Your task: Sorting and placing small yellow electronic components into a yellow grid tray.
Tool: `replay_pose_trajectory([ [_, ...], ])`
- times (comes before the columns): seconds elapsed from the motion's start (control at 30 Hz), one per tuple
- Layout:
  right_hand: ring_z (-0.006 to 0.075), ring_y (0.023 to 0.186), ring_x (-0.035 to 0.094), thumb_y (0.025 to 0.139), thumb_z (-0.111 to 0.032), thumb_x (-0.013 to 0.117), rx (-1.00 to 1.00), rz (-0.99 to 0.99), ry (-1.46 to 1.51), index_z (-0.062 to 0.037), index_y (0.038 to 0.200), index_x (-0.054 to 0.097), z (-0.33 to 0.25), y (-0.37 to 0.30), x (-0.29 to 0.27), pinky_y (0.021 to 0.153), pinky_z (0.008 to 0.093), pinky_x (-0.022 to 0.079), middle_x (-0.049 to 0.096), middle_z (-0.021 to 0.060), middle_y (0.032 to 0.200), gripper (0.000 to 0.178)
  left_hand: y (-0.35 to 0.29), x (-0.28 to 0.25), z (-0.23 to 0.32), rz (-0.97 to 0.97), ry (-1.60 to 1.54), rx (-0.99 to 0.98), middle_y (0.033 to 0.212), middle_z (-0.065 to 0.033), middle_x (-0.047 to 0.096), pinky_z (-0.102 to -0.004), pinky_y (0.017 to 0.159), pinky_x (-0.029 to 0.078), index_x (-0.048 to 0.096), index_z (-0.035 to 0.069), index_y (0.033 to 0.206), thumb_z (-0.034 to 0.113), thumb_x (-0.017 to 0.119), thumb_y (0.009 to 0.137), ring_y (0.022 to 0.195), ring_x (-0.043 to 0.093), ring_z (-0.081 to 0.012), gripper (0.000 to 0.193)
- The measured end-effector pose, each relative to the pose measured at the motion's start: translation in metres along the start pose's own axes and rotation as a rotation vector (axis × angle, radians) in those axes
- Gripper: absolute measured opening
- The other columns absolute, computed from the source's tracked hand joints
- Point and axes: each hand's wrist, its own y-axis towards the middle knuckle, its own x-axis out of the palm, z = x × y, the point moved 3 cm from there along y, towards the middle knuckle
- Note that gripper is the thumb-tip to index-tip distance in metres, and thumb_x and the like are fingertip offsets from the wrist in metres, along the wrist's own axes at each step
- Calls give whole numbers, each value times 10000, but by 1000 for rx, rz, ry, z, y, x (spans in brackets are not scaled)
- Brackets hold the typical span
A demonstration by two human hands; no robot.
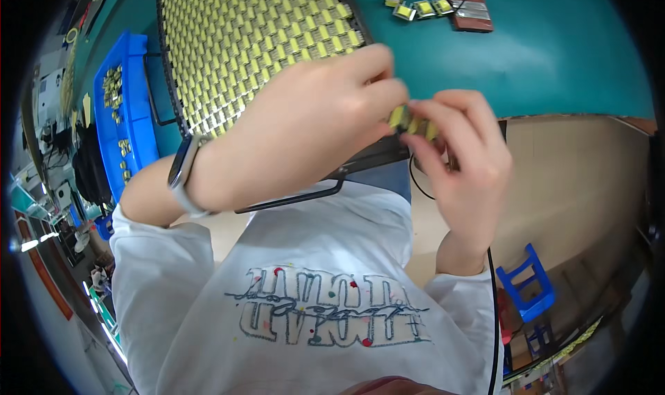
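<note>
My left hand [353, 94] reaches across the near right corner of a large tray, its fingers curled in toward my right hand [467, 142]. Between the fingertips of both hands is a short group of small yellow-taped transformers [421, 127]. The right thumb and fingers pinch their right side; the left fingers close on the left end, partly hiding it. Rows of similar yellow transformers [256, 35] fill the dark-rimmed tray [166, 69], and my left forearm covers its near part. How many pieces the hands hold cannot be made out.
A blue bin [142, 128] with loose transformers stands left of the tray. Several transformers [424, 9] lie on the green tabletop [554, 49], beside a reddish block [472, 13] with a black cable. A blue stool [526, 284] stands on the floor at right.
</note>
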Motion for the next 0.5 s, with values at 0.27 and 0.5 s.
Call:
replay_pose_trajectory([
  [0.27,221,830,681,682,73,821,-189,-356,129,-11,1023,744,-23,1,54,695,335,562,636,86,1000,359,-90,3,6,60,-28,-255,900,-86,543,-373,594,510,703,48,1082,72,843,764,707,612,-255,349],
  [0.5,224,834,692,695,50,826,-227,-427,51,-17,995,734,-22,11,64,701,340,570,635,76,1002,321,-97,9,-7,93,-76,-243,929,-86,560,-374,611,521,696,33,1053,89,841,789,725,629,-258,306],
])
